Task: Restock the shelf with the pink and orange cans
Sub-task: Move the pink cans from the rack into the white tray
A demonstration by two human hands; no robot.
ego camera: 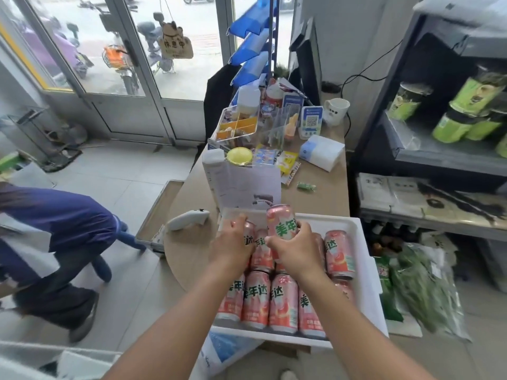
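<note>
Holding two pink cans at the white tray, seen from my head, looking forward and down. My right grip (295,249) is wrapped around a raised can (282,219), which stands upright above the rows with its green lettering facing me. My left grip (233,242) is curled around a second can (249,229) at the far left corner of the tray; I cannot tell whether that can is lifted off the tray floor. The white tray (362,242) sits at the near end of the tan surface (189,250). The remaining pink cans (282,303) lie in rows inside it, touching one another. A white handheld scanner (188,219) rests on the surface just left of the tray. To the right stands a dark shelf (428,157) carrying green cans (452,127) on its upper level, well apart from the tray. At the left, another person (55,223) in a purple top bends over the tiled floor. A glass door (109,50) fills the far left of the scene.
</note>
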